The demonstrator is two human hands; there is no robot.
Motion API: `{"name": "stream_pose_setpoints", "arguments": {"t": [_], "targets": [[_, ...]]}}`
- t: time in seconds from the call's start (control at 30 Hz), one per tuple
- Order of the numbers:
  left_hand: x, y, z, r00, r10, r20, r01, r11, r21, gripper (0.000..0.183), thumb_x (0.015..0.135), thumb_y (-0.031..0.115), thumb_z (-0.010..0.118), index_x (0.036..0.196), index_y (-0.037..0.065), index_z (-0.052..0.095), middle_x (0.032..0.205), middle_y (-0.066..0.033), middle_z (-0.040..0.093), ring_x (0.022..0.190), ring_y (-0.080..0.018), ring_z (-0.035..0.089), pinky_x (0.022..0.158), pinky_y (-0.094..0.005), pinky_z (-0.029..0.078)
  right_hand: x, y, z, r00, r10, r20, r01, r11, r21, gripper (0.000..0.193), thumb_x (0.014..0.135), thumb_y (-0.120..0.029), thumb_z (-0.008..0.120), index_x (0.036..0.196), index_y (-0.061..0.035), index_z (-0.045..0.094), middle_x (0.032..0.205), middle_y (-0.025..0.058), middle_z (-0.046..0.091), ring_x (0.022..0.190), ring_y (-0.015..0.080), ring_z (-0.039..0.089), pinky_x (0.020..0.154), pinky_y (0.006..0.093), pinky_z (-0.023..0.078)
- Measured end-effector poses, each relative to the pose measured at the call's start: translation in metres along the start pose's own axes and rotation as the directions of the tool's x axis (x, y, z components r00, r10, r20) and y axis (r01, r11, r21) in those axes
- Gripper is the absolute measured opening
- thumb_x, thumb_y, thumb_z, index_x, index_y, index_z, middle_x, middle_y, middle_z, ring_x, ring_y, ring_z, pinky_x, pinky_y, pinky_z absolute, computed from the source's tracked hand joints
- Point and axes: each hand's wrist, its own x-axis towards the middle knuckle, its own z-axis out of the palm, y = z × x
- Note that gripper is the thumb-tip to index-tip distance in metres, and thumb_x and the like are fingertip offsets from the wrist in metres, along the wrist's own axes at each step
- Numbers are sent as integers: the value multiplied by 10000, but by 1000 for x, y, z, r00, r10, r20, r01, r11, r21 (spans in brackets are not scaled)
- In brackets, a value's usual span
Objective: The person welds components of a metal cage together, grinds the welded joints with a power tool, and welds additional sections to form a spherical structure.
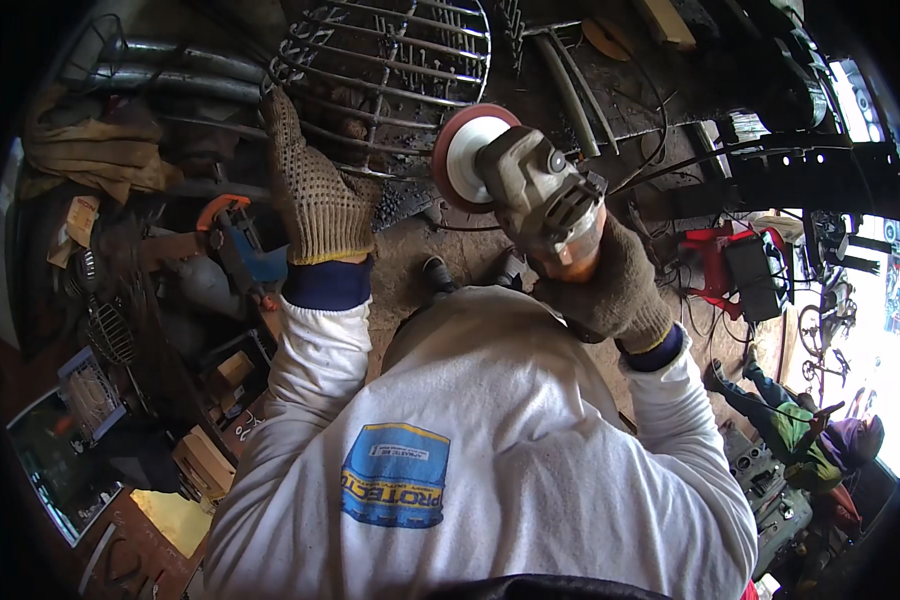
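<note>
My left hand (318,195), in a brown knitted dotted glove, grips the near left edge of a round metal grate (410,82) made of spaced rods. Part of its fingers is hidden behind the rods. My right hand (615,290), gloved too, is closed around the body of an angle grinder (545,185). The grinder carries a round disc (465,155) with a white backing and a reddish rim. That disc stands at the grate's near right edge; whether they touch I cannot tell.
A workbench with a dark, cluttered top lies ahead, with metal bars (570,95) and a cable (662,110). On the left are a brown cloth (100,150) and a blue-and-orange clamp-like tool (245,245). A red chair (710,270) and another person (815,430) are on the right.
</note>
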Motion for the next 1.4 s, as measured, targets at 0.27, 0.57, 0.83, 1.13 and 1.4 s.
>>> {"name": "stream_pose_setpoints", "arguments": {"t": [0.27, 0.57, 0.83, 1.13, 1.4], "targets": [[10, 2, -1, 998, 38, -43, -38, 999, 9, 476, 1032, 396, 560, 1386, 77, 548, 1351, -108, 614, 1164, -279, 638, 972, -448, 575, -6, 11, 5, 999, 21, 43, -18, 996, -83, 780, 661, -360, 913, 1300, -44, 596, 1163, 164, 719, 1072, 319, 707, 918, 398, 554], [1, 1, 2, 999, 46, 9, -47, 998, 36, 490, 1019, 406, 586, 1378, 75, 553, 1337, -111, 619, 1154, -276, 641, 959, -450, 578, 4, 1, -2, 997, -68, -48, 67, 997, -28, 785, 666, -335, 927, 1315, -49, 591, 1182, 157, 719, 1073, 314, 712, 921, 391, 568], [2, 2, 2, 1000, 21, 8, -21, 999, 33, 477, 1026, 391, 576, 1385, 78, 544, 1360, -108, 599, 1158, -263, 638, 949, -442, 582, 4, -4, 2, 999, 31, -25, -34, 987, -160, 860, 651, -404, 920, 1353, -62, 560, 1185, 168, 711, 1093, 322, 700, 918, 406, 563], [21, 7, -7, 999, 17, 39, -13, 996, -92, 402, 1004, 366, 623, 1296, 91, 603, 1190, -88, 694, 1005, -250, 709, 811, -413, 640, -9, 8, 11, 987, 158, 30, -149, 968, -202, 789, 659, -420, 910, 1290, -56, 606, 1146, 172, 721, 1066, 340, 708, 904, 420, 564], [16, 2, -4, 991, -46, -122, 42, 999, -32, 413, 1015, 394, 597, 1313, 108, 584, 1238, -86, 664, 1049, -235, 683, 836, -403, 621, -8, 14, 3, 1000, 20, 18, -18, 991, -131, 801, 648, -373, 913, 1317, -71, 593, 1141, 172, 722, 1069, 344, 705, 910, 410, 563]]}}
